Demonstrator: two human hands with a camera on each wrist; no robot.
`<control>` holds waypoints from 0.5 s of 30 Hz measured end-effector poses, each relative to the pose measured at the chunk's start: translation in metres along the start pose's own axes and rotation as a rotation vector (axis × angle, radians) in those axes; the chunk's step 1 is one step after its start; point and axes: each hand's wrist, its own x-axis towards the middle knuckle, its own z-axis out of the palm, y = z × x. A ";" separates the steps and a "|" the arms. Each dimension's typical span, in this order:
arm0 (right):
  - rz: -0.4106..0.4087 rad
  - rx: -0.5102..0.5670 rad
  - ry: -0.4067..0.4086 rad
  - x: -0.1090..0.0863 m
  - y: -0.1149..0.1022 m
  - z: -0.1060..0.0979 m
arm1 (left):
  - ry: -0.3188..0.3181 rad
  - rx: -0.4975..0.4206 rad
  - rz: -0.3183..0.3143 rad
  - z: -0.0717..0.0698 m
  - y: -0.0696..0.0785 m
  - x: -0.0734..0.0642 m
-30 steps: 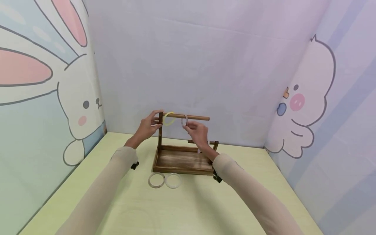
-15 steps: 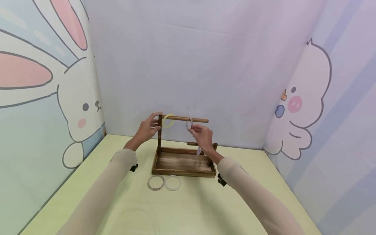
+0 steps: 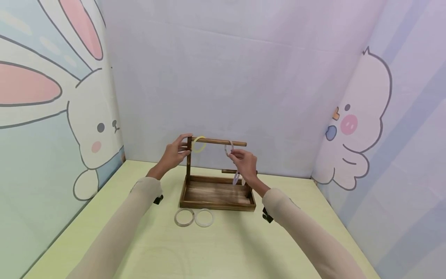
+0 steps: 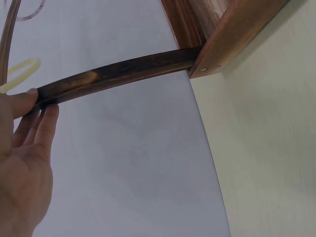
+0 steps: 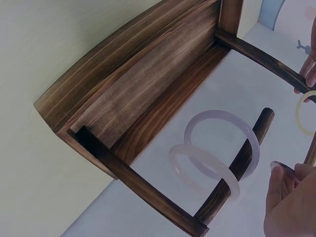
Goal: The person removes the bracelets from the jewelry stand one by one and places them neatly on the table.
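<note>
A dark wooden bangle rack has a tall post with an upper bar. My left hand grips the post near its top, thumb on one side and fingers on the other. Near the bar's free end, my right hand pinches a pale, mottled bangle that encircles the bar. Closer to the post hangs a yellow bangle. Below, a lavender bangle and a pinkish-white bangle hang on the shorter lower bar.
The rack's shallow tray base stands on the pale table. In front of it lie a brownish bangle and a whitish bangle, side by side. A fabric backdrop rises behind, with cartoon-printed panels on both sides.
My right hand has slid the mottled bangle rightward along the upper bar, towards its free end. The left hand keeps its grip on the post.
</note>
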 end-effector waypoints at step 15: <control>0.040 0.063 -0.002 -0.001 0.005 -0.016 | -0.014 -0.022 -0.023 -0.001 0.000 -0.001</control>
